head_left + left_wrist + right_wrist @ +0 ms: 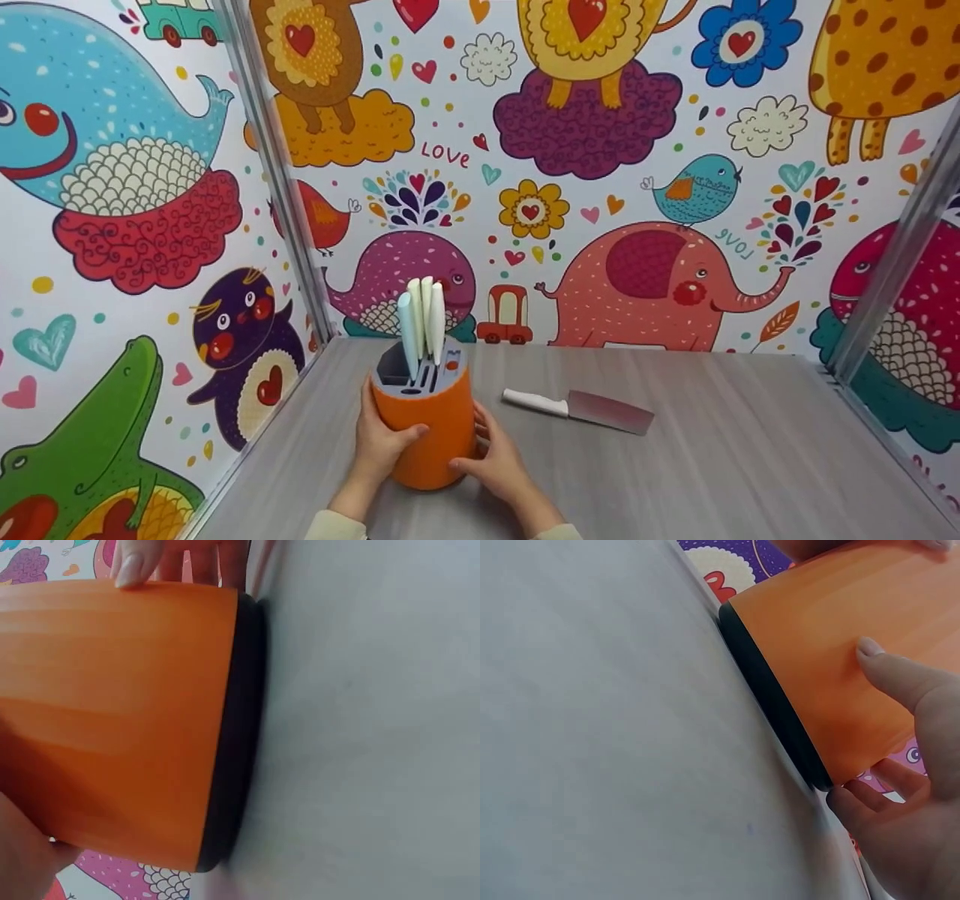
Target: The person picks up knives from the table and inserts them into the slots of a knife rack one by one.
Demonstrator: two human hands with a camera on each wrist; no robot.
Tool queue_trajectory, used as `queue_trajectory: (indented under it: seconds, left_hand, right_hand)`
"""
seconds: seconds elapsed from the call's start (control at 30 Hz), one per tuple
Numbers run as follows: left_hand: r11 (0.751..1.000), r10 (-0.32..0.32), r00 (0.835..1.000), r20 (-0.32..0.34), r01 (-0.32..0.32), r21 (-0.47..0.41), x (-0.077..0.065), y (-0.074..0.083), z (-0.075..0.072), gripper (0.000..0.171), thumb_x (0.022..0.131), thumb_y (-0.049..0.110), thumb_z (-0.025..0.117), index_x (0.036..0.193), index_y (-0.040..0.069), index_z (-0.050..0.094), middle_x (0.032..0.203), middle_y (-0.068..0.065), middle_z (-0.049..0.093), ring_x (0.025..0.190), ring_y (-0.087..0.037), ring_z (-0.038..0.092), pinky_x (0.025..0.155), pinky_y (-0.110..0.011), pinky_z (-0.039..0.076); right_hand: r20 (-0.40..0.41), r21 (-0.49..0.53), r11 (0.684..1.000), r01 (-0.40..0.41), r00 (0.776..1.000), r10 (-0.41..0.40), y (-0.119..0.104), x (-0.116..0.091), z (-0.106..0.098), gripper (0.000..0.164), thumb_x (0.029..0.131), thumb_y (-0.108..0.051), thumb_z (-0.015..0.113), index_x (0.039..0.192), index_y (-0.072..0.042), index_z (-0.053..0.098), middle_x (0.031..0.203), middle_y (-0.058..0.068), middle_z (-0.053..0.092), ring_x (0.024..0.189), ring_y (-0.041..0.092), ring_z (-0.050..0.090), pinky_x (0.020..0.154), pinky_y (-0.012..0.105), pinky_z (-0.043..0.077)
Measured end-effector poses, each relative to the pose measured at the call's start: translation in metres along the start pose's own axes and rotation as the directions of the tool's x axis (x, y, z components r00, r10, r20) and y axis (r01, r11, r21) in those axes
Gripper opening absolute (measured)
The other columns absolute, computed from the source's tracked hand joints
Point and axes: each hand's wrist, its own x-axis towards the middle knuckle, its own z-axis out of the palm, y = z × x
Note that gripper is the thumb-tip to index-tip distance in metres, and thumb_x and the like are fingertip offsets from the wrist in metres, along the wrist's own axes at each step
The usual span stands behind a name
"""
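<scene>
An orange knife block (431, 411) with a grey top stands upright on the table in the head view. Several pale-handled knives (437, 322) and one with a light blue handle (406, 322) poke up from its slots. My left hand (377, 441) grips the block's left side, thumb across the front. From the right, my right hand (498, 463) holds it with the thumb on the front and the fingers round the side. Both wrist views show the block's dark base on or very near the tabletop. To its right lies a cleaver (610, 412) with a white handle.
The grey wood-grain table (697, 480) runs back to a printed cartoon wall (480, 180). Side panels stand at left and right, with metal strips (279, 172) along the corners.
</scene>
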Motion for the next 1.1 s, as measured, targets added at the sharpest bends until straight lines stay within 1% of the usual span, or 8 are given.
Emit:
queue_trajectory:
  seconds: [0.23, 0.37, 0.47, 0.57, 0.63, 0.7, 0.87, 1.1]
  left_hand:
    - [1.0, -0.021, 1.0, -0.008, 0.021, 0.018, 0.002, -0.001, -0.002, 0.11, 0.067, 0.023, 0.092, 0.152, 0.031, 0.023, 0.143, 0.006, 0.052, 0.119, -0.01, 0.055, 0.104, -0.016, 0.042]
    - [0.999, -0.032, 0.999, -0.011, 0.032, 0.024, 0.003, -0.001, -0.002, 0.109, 0.068, 0.023, 0.091, 0.152, 0.032, 0.022, 0.143, 0.007, 0.051, 0.119, -0.008, 0.054, 0.104, -0.017, 0.043]
    - [0.999, -0.039, 0.999, -0.013, 0.039, 0.03, 0.003, 0.0, 0.0, 0.11, 0.068, 0.025, 0.092, 0.152, 0.032, 0.022, 0.143, 0.008, 0.051, 0.119, -0.007, 0.054, 0.105, -0.019, 0.043]
    - [0.998, -0.044, 0.999, -0.016, 0.045, 0.041, 0.003, 0.0, 0.002, 0.111, 0.067, 0.026, 0.092, 0.152, 0.031, 0.022, 0.143, 0.006, 0.051, 0.12, -0.008, 0.054, 0.106, -0.021, 0.043]
    - [0.998, -0.04, 0.999, -0.022, 0.041, 0.049, 0.002, 0.0, 0.003, 0.113, 0.065, 0.028, 0.093, 0.153, 0.028, 0.023, 0.143, 0.004, 0.052, 0.12, -0.009, 0.054, 0.106, -0.022, 0.044]
    - [0.998, -0.031, 0.999, -0.038, 0.034, 0.061, 0.0, 0.0, 0.004, 0.115, 0.062, 0.025, 0.094, 0.153, 0.023, 0.024, 0.143, 0.001, 0.052, 0.12, -0.01, 0.054, 0.106, -0.021, 0.043]
    - [0.999, -0.019, 0.998, -0.058, 0.022, 0.046, 0.0, 0.002, 0.006, 0.113, 0.063, 0.017, 0.092, 0.154, 0.018, 0.024, 0.144, -0.002, 0.052, 0.12, -0.011, 0.053, 0.105, -0.016, 0.04]
    - [0.999, -0.039, 0.999, -0.028, 0.039, -0.005, 0.001, -0.002, 0.005, 0.109, 0.069, 0.02, 0.09, 0.154, 0.026, 0.023, 0.145, 0.002, 0.051, 0.121, -0.009, 0.053, 0.105, -0.017, 0.041]
  right_hand:
    - [0.011, -0.064, 0.998, 0.028, 1.0, -0.027, 0.003, 0.003, -0.01, 0.097, 0.073, -0.034, 0.088, 0.153, -0.024, 0.034, 0.152, 0.013, 0.046, 0.134, 0.036, 0.048, 0.112, 0.056, 0.04]
    - [-0.042, -0.14, 0.978, 0.155, 0.986, -0.162, 0.01, 0.006, -0.031, 0.086, 0.078, -0.022, 0.085, 0.15, -0.011, 0.039, 0.146, 0.023, 0.049, 0.13, 0.044, 0.049, 0.109, 0.061, 0.04]
    - [-0.13, -0.282, 0.932, 0.226, 0.954, -0.271, 0.015, 0.009, -0.052, 0.07, 0.08, -0.013, 0.082, 0.142, -0.006, 0.049, 0.138, 0.02, 0.058, 0.125, 0.041, 0.054, 0.104, 0.059, 0.044]
    - [-0.228, -0.453, 0.878, 0.157, 0.931, -0.284, 0.019, 0.011, -0.073, 0.057, 0.081, -0.011, 0.08, 0.134, -0.008, 0.059, 0.13, 0.011, 0.065, 0.121, 0.032, 0.059, 0.101, 0.054, 0.048]
    - [-0.256, -0.536, 0.839, 0.089, 0.931, -0.262, 0.021, 0.012, -0.086, 0.055, 0.081, -0.012, 0.08, 0.132, -0.01, 0.061, 0.129, 0.009, 0.065, 0.121, 0.03, 0.06, 0.102, 0.053, 0.048]
    - [-0.243, -0.587, 0.809, 0.04, 0.944, -0.223, 0.023, 0.013, -0.096, 0.057, 0.081, -0.012, 0.08, 0.134, -0.01, 0.06, 0.132, 0.011, 0.063, 0.124, 0.031, 0.058, 0.104, 0.054, 0.046]
    - [-0.139, -0.683, 0.73, 0.016, 0.979, -0.151, 0.027, 0.016, -0.112, 0.063, 0.081, -0.011, 0.08, 0.138, -0.003, 0.055, 0.138, 0.022, 0.056, 0.131, 0.041, 0.051, 0.108, 0.058, 0.041]
    - [-0.142, -0.742, 0.67, -0.02, 0.982, -0.128, 0.021, 0.018, -0.112, 0.046, 0.078, -0.003, 0.079, 0.123, -0.005, 0.067, 0.125, 0.016, 0.066, 0.119, 0.038, 0.059, 0.101, 0.053, 0.048]
